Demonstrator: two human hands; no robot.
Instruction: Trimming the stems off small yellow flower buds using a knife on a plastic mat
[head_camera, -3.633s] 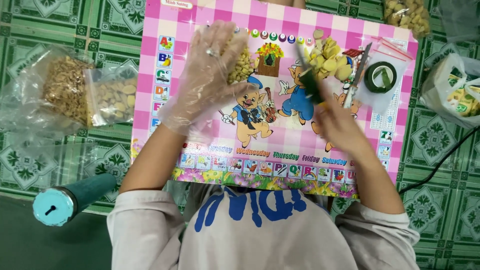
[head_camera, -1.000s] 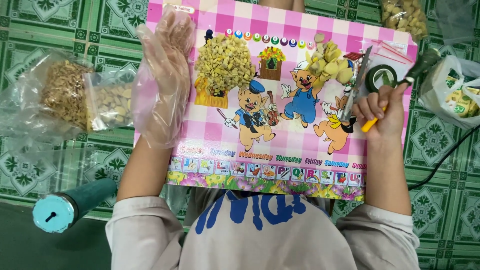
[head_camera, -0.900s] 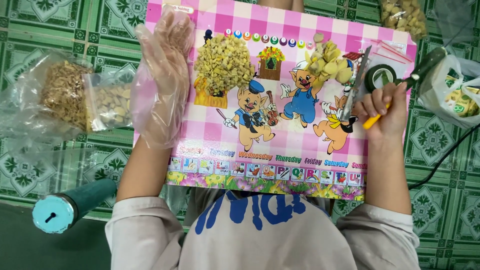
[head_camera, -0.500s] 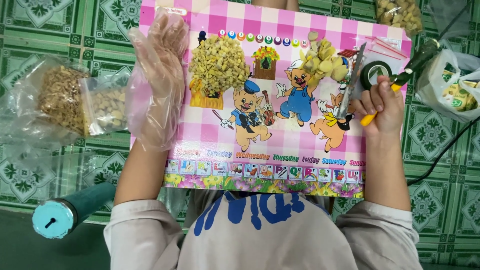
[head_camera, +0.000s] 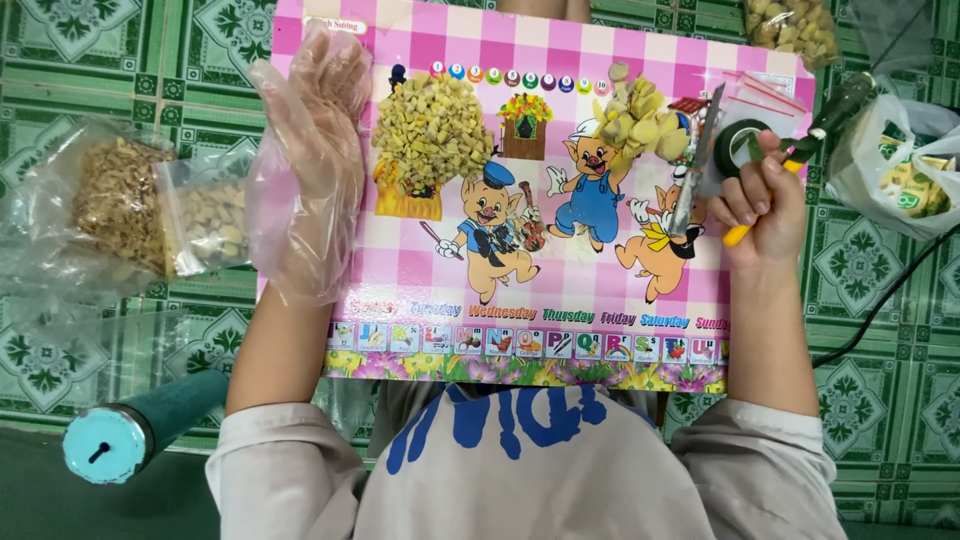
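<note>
your right hand (head_camera: 762, 205) is curled closed around a small tool with a yellow handle (head_camera: 737, 236) and a green-black head (head_camera: 812, 140), fingers wrapped tight, the handle poking out below your palm at 7 o'clock and the head pointing off toward 1 o'clock. just beside your knuckles, at 9 o'clock, a knife (head_camera: 696, 165) lies on the pink picture board (head_camera: 600, 270), and a roll of dark tape (head_camera: 742, 148) sits touching distance at 11 o'clock. further out at 9 o'clock a loose heap of uncut pale pieces (head_camera: 636, 118) rests on the board, and beyond it the pile of small chopped bits (head_camera: 432, 130). your left hand (head_camera: 312, 170), in a loose clear plastic glove, is spread flat and wide open at the board's left edge, gripping nothing. bags of chopped material (head_camera: 150, 205) lie at its 9 o'clock on the green tiled floor (head_camera: 100, 60). keep the tool's head angled away from the board and clear of the knife blade, and steady the board with the flat hand.
</note>
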